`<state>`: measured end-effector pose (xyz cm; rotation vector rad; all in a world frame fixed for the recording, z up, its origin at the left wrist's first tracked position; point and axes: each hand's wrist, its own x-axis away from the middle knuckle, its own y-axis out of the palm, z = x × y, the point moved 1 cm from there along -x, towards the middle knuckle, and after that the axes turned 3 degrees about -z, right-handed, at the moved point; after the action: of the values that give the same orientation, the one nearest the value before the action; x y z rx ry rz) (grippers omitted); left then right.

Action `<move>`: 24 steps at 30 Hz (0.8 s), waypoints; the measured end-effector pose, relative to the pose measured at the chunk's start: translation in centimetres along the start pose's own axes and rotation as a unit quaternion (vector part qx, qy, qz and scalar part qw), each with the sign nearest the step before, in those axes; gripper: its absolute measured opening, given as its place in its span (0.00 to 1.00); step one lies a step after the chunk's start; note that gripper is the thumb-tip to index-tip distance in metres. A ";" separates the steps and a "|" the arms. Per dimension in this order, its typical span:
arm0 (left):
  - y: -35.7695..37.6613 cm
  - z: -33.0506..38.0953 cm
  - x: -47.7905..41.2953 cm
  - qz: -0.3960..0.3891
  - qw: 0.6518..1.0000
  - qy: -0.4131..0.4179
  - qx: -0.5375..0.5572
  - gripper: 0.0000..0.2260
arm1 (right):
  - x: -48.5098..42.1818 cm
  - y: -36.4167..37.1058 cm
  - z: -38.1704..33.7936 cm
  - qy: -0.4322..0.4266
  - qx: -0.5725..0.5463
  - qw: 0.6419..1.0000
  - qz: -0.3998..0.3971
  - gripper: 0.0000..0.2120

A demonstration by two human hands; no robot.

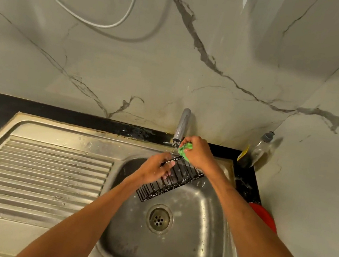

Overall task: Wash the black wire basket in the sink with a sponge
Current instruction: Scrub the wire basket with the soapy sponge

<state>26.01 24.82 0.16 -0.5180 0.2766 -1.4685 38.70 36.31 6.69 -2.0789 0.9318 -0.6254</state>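
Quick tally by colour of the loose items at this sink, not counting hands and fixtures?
Black: 1, wire basket
Green: 1, sponge
Clear: 1, bottle
Red: 1, round item, partly hidden
Total: 4

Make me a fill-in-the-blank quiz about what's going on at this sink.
1. The right hand grips a ____ sponge.
2. The left hand holds a wire basket coloured ____.
3. The ribbed drainboard lies to the ____ of the sink bowl.
4. The clear bottle stands to the ____ of the faucet.
Missing words: green, black, left, right.
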 end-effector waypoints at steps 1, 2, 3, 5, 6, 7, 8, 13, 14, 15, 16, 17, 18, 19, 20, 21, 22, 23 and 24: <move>0.4 0.6 -0.1 0.011 1.000 0.002 0.023 0.07 | 0.2 0.6 -0.4 -0.009 0.010 1.000 -0.001 0.09; 0.7 0.8 -0.1 0.028 0.999 -0.002 0.045 0.07 | 0.3 1.2 -0.6 -0.021 0.017 1.000 0.007 0.10; 0.9 0.7 -0.1 0.047 0.997 -0.011 0.062 0.08 | 0.4 1.6 -0.6 -0.034 0.027 0.999 0.025 0.10; 0.9 -0.3 0.2 0.089 0.993 -0.031 0.070 0.08 | 0.9 2.1 -0.1 -0.073 0.070 0.989 0.106 0.13; 0.8 -1.0 0.2 0.106 0.991 -0.041 0.065 0.08 | 1.2 2.2 0.3 -0.090 0.102 0.979 0.151 0.15; 0.7 -1.6 0.4 0.119 0.990 -0.050 0.060 0.08 | 1.7 2.6 0.5 -0.104 0.126 0.969 0.183 0.17; 0.6 -2.0 0.5 0.128 0.989 -0.052 0.052 0.08 | 2.3 3.4 0.3 -0.129 0.137 0.962 0.196 0.18; 0.8 -2.9 1.3 0.165 0.982 -0.039 0.078 0.06 | 4.3 6.7 -0.9 -0.287 0.203 0.929 0.116 0.23; 0.8 -2.7 1.4 0.165 0.982 -0.043 0.084 0.06 | 3.4 5.9 -0.2 -0.259 0.195 0.937 0.130 0.24; 0.7 -2.6 1.4 0.172 0.981 -0.047 0.078 0.08 | 2.7 5.2 0.3 -0.219 0.179 0.948 0.147 0.23; 0.6 -2.7 1.4 0.181 0.980 -0.051 0.058 0.10 | 2.3 4.6 0.5 -0.183 0.162 0.955 0.168 0.23; 0.4 -2.7 1.4 0.192 0.979 -0.054 0.041 0.11 | 2.2 4.4 0.3 -0.159 0.152 0.958 0.183 0.22; 0.3 -2.8 1.3 0.202 0.977 -0.054 0.030 0.13 | 2.4 4.5 -0.1 -0.161 0.147 0.958 0.184 0.21; 0.3 -2.9 1.3 0.208 0.977 -0.051 0.027 0.15 | 2.9 4.8 -0.6 -0.184 0.152 0.956 0.171 0.20; 0.3 -2.9 1.4 0.212 0.976 -0.050 0.027 0.17 | 3.2 5.1 -0.7 -0.216 0.157 0.951 0.158 0.19; 0.3 -2.8 1.6 0.215 0.975 -0.052 0.033 0.18 | 3.4 5.0 -0.5 -0.223 0.136 0.953 0.156 0.18; 0.3 -2.8 1.7 0.219 0.973 -0.055 0.038 0.19 | 3.1 4.3 -0.2 -0.185 0.078 0.965 0.168 0.16; 0.3 -2.8 1.9 0.222 0.972 -0.059 0.046 0.21 | 2.7 3.4 0.3 -0.119 -0.010 0.975 0.186 0.14; 0.3 -2.8 2.0 0.225 0.971 -0.059 0.055 0.22 | 2.3 2.7 0.9 -0.055 -0.101 0.973 0.199 0.13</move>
<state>25.10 22.37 -2.12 -0.4184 0.2010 -1.0012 39.60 33.73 4.24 -1.9929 1.3446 -0.2102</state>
